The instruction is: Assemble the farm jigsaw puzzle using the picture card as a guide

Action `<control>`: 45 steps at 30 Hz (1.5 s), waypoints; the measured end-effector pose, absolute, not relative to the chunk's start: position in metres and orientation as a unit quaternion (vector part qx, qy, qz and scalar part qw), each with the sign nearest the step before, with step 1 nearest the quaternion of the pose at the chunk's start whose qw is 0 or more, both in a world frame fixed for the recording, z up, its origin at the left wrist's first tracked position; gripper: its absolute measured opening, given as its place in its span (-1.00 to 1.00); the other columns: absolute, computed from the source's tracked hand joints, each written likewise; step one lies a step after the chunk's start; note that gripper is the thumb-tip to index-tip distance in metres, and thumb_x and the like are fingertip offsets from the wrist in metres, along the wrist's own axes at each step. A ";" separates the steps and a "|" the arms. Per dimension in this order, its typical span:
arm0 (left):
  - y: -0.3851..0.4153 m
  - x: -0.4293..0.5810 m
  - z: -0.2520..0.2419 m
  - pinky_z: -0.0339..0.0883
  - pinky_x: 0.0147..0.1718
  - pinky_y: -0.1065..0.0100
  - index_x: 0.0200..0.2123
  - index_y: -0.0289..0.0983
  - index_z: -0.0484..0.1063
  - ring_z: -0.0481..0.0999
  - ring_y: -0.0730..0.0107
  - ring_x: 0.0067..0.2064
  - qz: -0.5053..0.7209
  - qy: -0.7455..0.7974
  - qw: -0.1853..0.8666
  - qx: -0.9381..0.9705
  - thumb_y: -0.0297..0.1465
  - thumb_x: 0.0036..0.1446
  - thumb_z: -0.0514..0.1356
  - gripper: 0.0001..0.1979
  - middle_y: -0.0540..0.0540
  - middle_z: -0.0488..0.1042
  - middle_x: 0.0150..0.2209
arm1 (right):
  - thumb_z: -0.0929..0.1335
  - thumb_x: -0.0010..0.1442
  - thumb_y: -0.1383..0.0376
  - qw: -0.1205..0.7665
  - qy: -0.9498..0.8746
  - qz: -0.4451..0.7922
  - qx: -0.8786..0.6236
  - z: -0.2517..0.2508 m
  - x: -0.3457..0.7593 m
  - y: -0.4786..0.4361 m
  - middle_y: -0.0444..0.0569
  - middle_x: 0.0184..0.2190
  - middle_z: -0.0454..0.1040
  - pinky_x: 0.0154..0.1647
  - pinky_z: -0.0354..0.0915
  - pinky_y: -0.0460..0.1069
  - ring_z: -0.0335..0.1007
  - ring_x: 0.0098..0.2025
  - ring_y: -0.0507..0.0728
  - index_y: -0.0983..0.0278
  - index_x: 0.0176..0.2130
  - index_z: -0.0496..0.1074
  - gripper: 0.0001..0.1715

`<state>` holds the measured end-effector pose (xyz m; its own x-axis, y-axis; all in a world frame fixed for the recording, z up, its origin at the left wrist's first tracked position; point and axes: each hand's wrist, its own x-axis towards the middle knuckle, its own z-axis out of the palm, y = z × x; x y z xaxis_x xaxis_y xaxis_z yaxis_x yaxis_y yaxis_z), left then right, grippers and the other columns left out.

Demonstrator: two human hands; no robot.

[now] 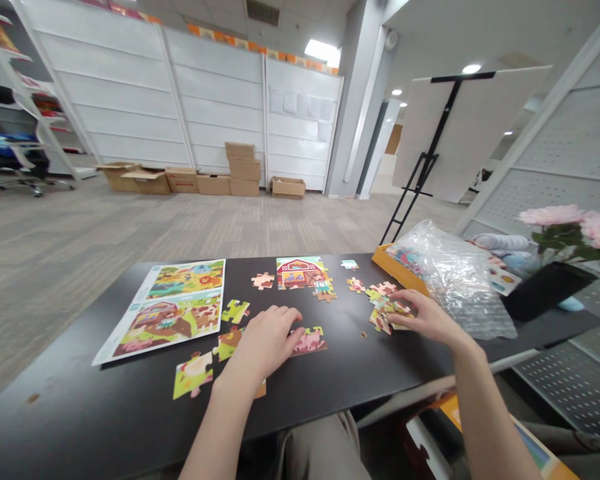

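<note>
Jigsaw pieces (309, 341) lie on a black table (370, 373) (cardboard boxes (243, 170) beyond).

my left grip (267, 340) hides most of a jigsaw piece (260, 391) | my right grip (427, 319) overlaps heaped pieces (383, 313) | bench (340, 373) speck (363, 334): too small to tell

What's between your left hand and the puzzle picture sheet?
In the head view, a yellow-green jigsaw piece lies on the black table between the picture sheet and the left hand. A second green jigsaw piece sits against the hand.
</note>
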<state>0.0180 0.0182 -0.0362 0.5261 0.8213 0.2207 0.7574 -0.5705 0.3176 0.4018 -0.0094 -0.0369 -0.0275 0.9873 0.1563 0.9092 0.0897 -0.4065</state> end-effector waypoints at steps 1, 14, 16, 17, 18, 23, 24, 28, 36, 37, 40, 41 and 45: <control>0.018 0.018 -0.037 0.36 -0.15 0.25 -0.16 -0.17 0.50 0.55 0.19 -0.09 0.180 0.454 0.092 0.868 -0.36 0.28 0.18 -0.89 -0.08 0.60 -0.18 | 0.45 0.09 -0.07 0.205 -0.717 0.095 -0.660 -0.041 0.401 -0.016 0.11 0.10 0.50 0.17 0.34 0.15 0.42 0.15 0.34 0.17 0.01 0.51 -0.42; 0.016 0.008 -0.030 0.35 -0.13 0.23 -0.14 -0.18 0.49 0.55 0.17 -0.08 0.178 0.452 0.083 0.870 -0.35 0.30 0.15 -0.86 -0.08 0.60 -0.17 | 0.36 0.15 0.15 0.197 -0.726 0.079 -0.654 -0.053 0.434 -0.063 0.11 -0.01 0.53 0.09 0.37 0.14 0.49 0.01 0.29 0.18 -0.12 0.48 -0.70; 0.016 0.008 -0.030 0.35 -0.13 0.23 -0.14 -0.19 0.49 0.55 0.17 -0.08 0.178 0.452 0.084 0.870 -0.35 0.30 0.15 -0.86 -0.08 0.60 -0.16 | 0.36 0.15 0.13 0.181 -0.717 0.078 -0.669 -0.051 0.438 -0.067 0.11 -0.05 0.54 0.04 0.39 0.14 0.50 -0.04 0.28 0.19 -0.12 0.48 -0.69; 0.016 0.008 -0.030 0.35 -0.13 0.23 -0.13 -0.19 0.49 0.55 0.17 -0.08 0.177 0.452 0.084 0.870 -0.35 0.31 0.15 -0.86 -0.09 0.60 -0.15 | 0.36 0.15 0.12 0.173 -0.713 0.077 -0.675 -0.050 0.440 -0.069 0.11 -0.07 0.55 0.02 0.40 0.14 0.51 -0.06 0.28 0.19 -0.12 0.48 -0.68; 0.016 0.008 -0.030 0.35 -0.13 0.23 -0.13 -0.19 0.49 0.55 0.17 -0.07 0.176 0.453 0.086 0.870 -0.35 0.31 0.15 -0.85 -0.09 0.60 -0.15 | 0.36 0.16 0.10 0.166 -0.710 0.077 -0.681 -0.049 0.440 -0.070 0.11 -0.09 0.56 0.00 0.41 0.13 0.52 -0.08 0.28 0.20 -0.12 0.49 -0.67; 0.015 0.006 -0.028 0.34 -0.08 0.22 -0.09 -0.20 0.49 0.54 0.17 -0.04 0.166 0.454 0.102 0.870 -0.32 0.32 0.13 -0.82 -0.10 0.60 -0.11 | 0.36 0.19 0.03 0.165 -0.721 0.052 -0.671 -0.047 0.437 -0.068 0.11 -0.08 0.57 0.03 0.41 0.15 0.53 -0.07 0.29 0.19 -0.15 0.50 -0.66; 0.015 0.006 -0.027 0.34 -0.07 0.22 -0.09 -0.20 0.49 0.54 0.17 -0.03 0.162 0.455 0.106 0.869 -0.32 0.33 0.13 -0.82 -0.10 0.59 -0.11 | 0.37 0.19 0.02 0.175 -0.724 0.041 -0.666 -0.049 0.435 -0.066 0.12 -0.05 0.57 0.06 0.40 0.17 0.52 -0.04 0.30 0.19 -0.12 0.50 -0.63; 0.013 0.004 -0.025 0.33 -0.06 0.23 -0.08 -0.20 0.49 0.53 0.17 -0.02 0.155 0.462 0.112 0.866 -0.30 0.33 0.13 -0.80 -0.10 0.59 -0.09 | 0.41 0.16 0.01 0.201 -0.726 0.006 -0.657 -0.061 0.432 -0.052 0.15 0.06 0.53 0.14 0.38 0.22 0.47 0.08 0.35 0.21 0.04 0.46 -0.48; 0.011 0.004 -0.027 0.32 -0.06 0.24 -0.06 -0.19 0.49 0.53 0.15 0.00 0.141 0.463 0.132 0.865 -0.27 0.28 0.17 -0.78 -0.11 0.58 -0.08 | 0.41 0.14 0.10 0.204 -0.732 0.020 -0.649 -0.063 0.430 -0.036 0.14 0.01 0.56 0.09 0.41 0.22 0.51 0.03 0.34 0.21 0.01 0.48 -0.54; 0.010 0.004 -0.027 0.32 -0.07 0.24 -0.06 -0.18 0.49 0.53 0.15 -0.01 0.138 0.466 0.140 0.863 -0.27 0.27 0.18 -0.78 -0.10 0.58 -0.09 | 0.41 0.14 0.11 0.209 -0.735 0.018 -0.645 -0.061 0.429 -0.036 0.14 0.00 0.56 0.08 0.42 0.21 0.51 0.03 0.33 0.21 0.00 0.48 -0.55; 0.009 0.005 -0.026 0.32 -0.12 0.26 -0.06 -0.16 0.50 0.54 0.15 -0.04 0.127 0.470 0.158 0.859 -0.24 0.23 0.21 -0.76 -0.08 0.58 -0.10 | 0.40 0.17 0.12 0.227 -0.734 0.008 -0.640 -0.059 0.427 -0.035 0.11 -0.03 0.55 0.03 0.44 0.16 0.53 -0.02 0.30 0.20 -0.01 0.47 -0.60; 0.009 0.006 -0.026 0.32 -0.14 0.27 -0.06 -0.15 0.50 0.55 0.15 -0.05 0.122 0.472 0.162 0.858 -0.23 0.21 0.22 -0.75 -0.08 0.58 -0.11 | 0.40 0.18 0.11 0.234 -0.731 0.003 -0.641 -0.058 0.426 -0.035 0.10 -0.03 0.54 0.00 0.45 0.15 0.54 -0.04 0.28 0.19 -0.01 0.46 -0.60; 0.010 0.006 -0.027 0.31 -0.18 0.29 -0.06 -0.14 0.51 0.55 0.14 -0.07 0.104 0.480 0.180 0.852 -0.25 0.11 0.30 -0.69 -0.08 0.58 -0.12 | 0.41 0.19 0.09 0.259 -0.725 -0.016 -0.638 -0.054 0.426 -0.033 0.09 -0.05 0.55 -0.05 0.48 0.13 0.55 -0.11 0.27 0.19 -0.01 0.45 -0.60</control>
